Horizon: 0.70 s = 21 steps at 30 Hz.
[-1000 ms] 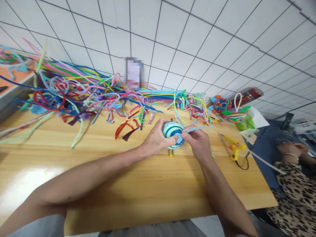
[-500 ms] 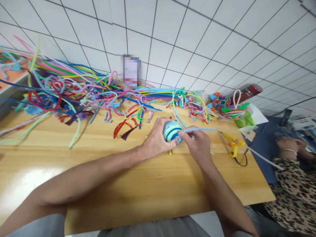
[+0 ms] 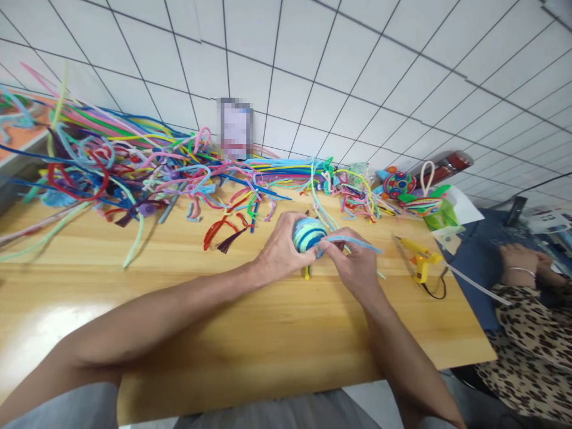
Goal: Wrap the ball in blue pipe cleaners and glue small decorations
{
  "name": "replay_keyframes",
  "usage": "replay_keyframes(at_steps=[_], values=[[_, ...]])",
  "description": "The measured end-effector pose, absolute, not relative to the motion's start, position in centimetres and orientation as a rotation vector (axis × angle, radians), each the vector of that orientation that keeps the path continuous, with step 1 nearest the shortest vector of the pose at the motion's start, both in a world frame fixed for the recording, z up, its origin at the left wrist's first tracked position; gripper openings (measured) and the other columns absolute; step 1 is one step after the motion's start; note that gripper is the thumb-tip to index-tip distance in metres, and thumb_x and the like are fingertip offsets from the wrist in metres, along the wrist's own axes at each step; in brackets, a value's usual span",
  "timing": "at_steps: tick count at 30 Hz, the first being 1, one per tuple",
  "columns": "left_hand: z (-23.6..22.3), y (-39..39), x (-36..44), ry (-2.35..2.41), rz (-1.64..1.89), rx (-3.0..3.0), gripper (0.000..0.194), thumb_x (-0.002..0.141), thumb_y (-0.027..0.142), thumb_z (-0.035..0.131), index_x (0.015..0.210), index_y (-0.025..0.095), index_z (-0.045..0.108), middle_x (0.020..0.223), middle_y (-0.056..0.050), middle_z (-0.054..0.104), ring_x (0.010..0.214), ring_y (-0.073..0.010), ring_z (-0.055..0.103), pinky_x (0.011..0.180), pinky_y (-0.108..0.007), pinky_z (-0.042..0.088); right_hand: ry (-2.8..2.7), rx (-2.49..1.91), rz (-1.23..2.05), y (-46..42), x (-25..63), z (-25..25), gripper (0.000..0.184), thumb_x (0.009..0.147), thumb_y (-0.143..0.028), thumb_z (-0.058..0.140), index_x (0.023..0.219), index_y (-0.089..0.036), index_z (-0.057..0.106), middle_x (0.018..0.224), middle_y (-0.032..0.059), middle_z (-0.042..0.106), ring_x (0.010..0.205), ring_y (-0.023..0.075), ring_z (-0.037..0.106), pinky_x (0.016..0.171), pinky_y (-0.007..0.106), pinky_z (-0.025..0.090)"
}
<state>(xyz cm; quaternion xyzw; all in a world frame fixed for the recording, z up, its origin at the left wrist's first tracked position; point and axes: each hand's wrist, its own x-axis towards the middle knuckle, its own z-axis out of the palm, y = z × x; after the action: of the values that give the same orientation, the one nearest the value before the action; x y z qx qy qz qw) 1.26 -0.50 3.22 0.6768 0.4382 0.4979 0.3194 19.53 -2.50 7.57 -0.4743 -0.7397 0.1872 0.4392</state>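
My left hand point(image 3: 285, 243) is wrapped round a ball point(image 3: 308, 233) covered in blue, light blue and pale green pipe cleaner stripes, holding it a little above the table. At the ball's right side, my right hand point(image 3: 356, 256) pinches a light blue pipe cleaner point(image 3: 357, 242), whose free end sticks out to the right past my fingers. Where it meets the ball is partly hidden by my fingertips. A yellow-handled tool point(image 3: 307, 272) shows just below the ball, mostly covered by my left hand.
A heap of coloured pipe cleaners point(image 3: 147, 158) lies along the tiled wall. Right of my hands stands a yellow glue gun point(image 3: 420, 259). A finished-looking colourful ornament point(image 3: 399, 185) sits at the back right. A co-worker's hands point(image 3: 521, 265) rest beyond the wooden table's point(image 3: 268, 339) right edge.
The light blue pipe cleaner's free end has swung down and a little left, closer to my right hand. The ball has turned slightly in my left hand.
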Motion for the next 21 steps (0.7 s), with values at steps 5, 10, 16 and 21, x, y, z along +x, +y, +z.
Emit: replay_keyframes(at_steps=[5, 10, 16, 21], values=[[3.3, -0.9, 1.3, 1.072, 1.264, 1.849, 0.061, 0.076, 0.032, 0.079, 0.128, 0.020, 0.049, 0.126, -0.013, 0.059, 0.122, -0.0291, 0.060, 0.107, -0.046, 0.052, -1.760, -1.305, 0.491, -1.8, 20.0, 6.9, 0.021, 0.088, -0.036, 0.074, 0.072, -0.024, 0.070, 0.064, -0.0019, 0.065, 0.058, 0.0150, 0.055, 0.059, 0.029, 0.044], [3.4, -0.5, 1.2, 1.098, 1.185, 1.790, 0.060, 0.077, 0.035, 0.078, 0.127, 0.019, 0.050, 0.125, -0.013, 0.060, 0.119, -0.0289, 0.062, 0.105, -0.046, 0.053, -1.774, -1.150, 0.495, -2.3, 20.3, 6.8, 0.013, 0.091, -0.030, 0.073, 0.079, -0.026, 0.072, 0.075, -0.0009, 0.071, 0.069, 0.0174, 0.063, 0.067, 0.032, 0.050], [3.1, -0.5, 1.4, 1.109, 1.122, 1.732, 0.057, 0.076, 0.037, 0.078, 0.124, 0.021, 0.052, 0.124, -0.011, 0.063, 0.117, -0.0284, 0.064, 0.104, -0.045, 0.054, -1.717, -1.209, 0.507, -1.9, 20.5, 5.6, 0.019, 0.090, -0.039, 0.074, 0.077, -0.026, 0.071, 0.074, 0.0004, 0.070, 0.070, 0.0195, 0.062, 0.070, 0.035, 0.050], [3.1, -0.4, 1.3, 1.085, 1.113, 1.757, 0.056, 0.076, 0.038, 0.076, 0.124, 0.021, 0.052, 0.125, -0.011, 0.063, 0.114, -0.0270, 0.064, 0.103, -0.043, 0.053, -1.533, -1.269, 0.747, -0.9, 20.6, 3.6, 0.033, 0.085, -0.053, 0.077, 0.075, -0.024, 0.066, 0.069, -0.0020, 0.064, 0.065, 0.0165, 0.056, 0.065, 0.031, 0.048]])
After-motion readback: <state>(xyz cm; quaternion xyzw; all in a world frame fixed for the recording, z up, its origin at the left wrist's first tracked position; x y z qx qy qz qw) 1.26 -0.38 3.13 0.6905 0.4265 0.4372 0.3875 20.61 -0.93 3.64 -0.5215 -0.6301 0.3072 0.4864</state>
